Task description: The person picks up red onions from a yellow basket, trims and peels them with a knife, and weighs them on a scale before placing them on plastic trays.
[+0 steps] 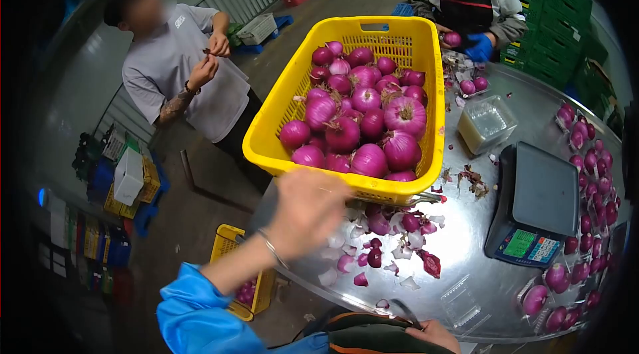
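Observation:
My left hand (309,211) is raised in front of the near rim of a yellow basket (266,148); it is blurred, and its fingers are too smeared to read. Red onions (343,134) fill the basket, which stands on the metal table (436,294). Below the basket lie loose peels and small onions (411,223). At the bottom edge, my right hand (434,335) rests low by the dark apron, partly cut off by the frame, with its grip unclear.
A digital scale (546,187), a clear plastic tub (487,124) and packed onions (596,181) are on the table. One person (186,68) stands at left, another (466,1) across the table with a blue glove. A second yellow basket (263,291) sits below the table edge.

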A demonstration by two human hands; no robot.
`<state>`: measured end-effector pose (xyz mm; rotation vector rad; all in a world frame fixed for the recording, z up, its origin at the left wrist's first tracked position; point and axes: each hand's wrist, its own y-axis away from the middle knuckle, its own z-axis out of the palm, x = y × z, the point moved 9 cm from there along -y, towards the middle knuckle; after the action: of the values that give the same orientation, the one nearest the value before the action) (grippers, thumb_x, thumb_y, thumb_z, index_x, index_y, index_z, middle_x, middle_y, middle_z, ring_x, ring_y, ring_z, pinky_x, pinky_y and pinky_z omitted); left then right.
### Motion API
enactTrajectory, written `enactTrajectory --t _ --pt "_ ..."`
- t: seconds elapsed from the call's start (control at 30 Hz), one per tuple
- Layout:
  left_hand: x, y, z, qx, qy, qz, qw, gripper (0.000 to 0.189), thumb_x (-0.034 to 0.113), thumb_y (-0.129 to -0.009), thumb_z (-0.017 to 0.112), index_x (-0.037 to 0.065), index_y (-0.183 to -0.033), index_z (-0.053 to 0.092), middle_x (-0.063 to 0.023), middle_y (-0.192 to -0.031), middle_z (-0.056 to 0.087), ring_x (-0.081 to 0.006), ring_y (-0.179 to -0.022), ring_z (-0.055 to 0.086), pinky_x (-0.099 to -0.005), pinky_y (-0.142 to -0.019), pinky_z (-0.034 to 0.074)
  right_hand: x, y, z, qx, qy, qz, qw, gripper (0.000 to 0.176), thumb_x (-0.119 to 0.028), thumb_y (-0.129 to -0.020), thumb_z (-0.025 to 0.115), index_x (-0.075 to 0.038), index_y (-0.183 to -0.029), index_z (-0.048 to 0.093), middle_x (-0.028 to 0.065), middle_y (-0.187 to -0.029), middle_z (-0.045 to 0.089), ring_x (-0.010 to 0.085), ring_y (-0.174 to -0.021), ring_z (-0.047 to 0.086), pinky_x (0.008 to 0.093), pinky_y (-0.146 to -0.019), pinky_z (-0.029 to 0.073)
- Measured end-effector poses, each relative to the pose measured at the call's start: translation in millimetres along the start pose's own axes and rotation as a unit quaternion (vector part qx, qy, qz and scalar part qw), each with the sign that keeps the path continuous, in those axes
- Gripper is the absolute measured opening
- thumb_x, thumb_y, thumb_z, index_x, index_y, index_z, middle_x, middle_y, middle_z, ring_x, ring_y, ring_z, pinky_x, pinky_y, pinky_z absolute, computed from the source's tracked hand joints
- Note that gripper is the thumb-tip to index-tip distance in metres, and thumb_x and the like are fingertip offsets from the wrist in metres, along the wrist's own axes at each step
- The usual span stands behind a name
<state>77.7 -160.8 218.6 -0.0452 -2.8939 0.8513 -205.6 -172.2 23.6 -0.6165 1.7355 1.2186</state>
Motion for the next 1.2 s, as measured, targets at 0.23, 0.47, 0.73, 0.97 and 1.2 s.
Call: enactTrajectory --t 0.23,0.47,0.73,0.97,1.2 --pt "-195 -37 41 -0.126 -0.041 -0.136 0.982 0.056 0.019 -0.075 0.069 0.005 -0.124 0.047 -0.0166 -0.118 0.053 -0.0322 -0.112 0.050 -0.0406 -0.096 0.039 99 -75 99 -0.320 -0.065 0.096 0.940 0.037 -0.030 -0.096 0.050 0.004 -0.105 0.060 -0.0014 -0.081 0.061 0.0056 -0.071 0.050 0.0228 -0.067 0.043" --pt "-296 -52 178 -0.400 -0.150 -0.114 0.897 0.109 0.033 -0.054 0.083 0.022 -0.143 0.021 -0.0176 -0.140 0.033 -0.0374 -0.127 0.036 -0.0495 -0.105 0.028 52 -100 23 0.173 -0.290 0.138 0.931 0.024 -0.023 -0.092 0.054 0.000 -0.087 0.060 0.0034 -0.056 0.053 0.0102 -0.040 0.045 0.0227 -0.038 0.034" --pt "-300 -66 143 -0.284 -0.016 -0.148 0.947 0.102 0.029 -0.046 0.084 0.021 -0.135 0.033 -0.0187 -0.126 0.044 -0.0385 -0.111 0.050 -0.0447 -0.097 0.041 72 -67 -18 0.359 -0.289 0.144 0.876 0.022 -0.026 -0.090 0.058 -0.005 -0.083 0.057 -0.0010 -0.051 0.045 0.0078 -0.038 0.039 0.0228 -0.034 0.028" --pt "-176 -20 1 -0.082 0.595 -0.236 0.764 0.111 0.041 -0.058 0.083 0.006 -0.142 0.019 -0.0151 -0.137 0.037 -0.0263 -0.126 0.041 -0.0392 -0.106 0.033 31 -81 -22 0.320 -0.242 0.044 0.915 0.012 -0.012 -0.090 0.056 0.000 -0.087 0.057 0.0018 -0.052 0.049 0.0081 -0.041 0.044 0.0225 -0.039 0.033" --pt "1 140 78 -0.024 0.852 -0.425 0.305 0.105 0.042 -0.067 0.080 0.009 -0.144 0.016 -0.0104 -0.144 0.029 -0.0250 -0.130 0.036 -0.0403 -0.110 0.027 -33 -89 -2 0.211 -0.183 -0.084 0.957 0.019 -0.013 -0.090 0.054 0.000 -0.101 0.062 0.0008 -0.064 0.055 0.0058 -0.048 0.046 0.0201 -0.045 0.036"
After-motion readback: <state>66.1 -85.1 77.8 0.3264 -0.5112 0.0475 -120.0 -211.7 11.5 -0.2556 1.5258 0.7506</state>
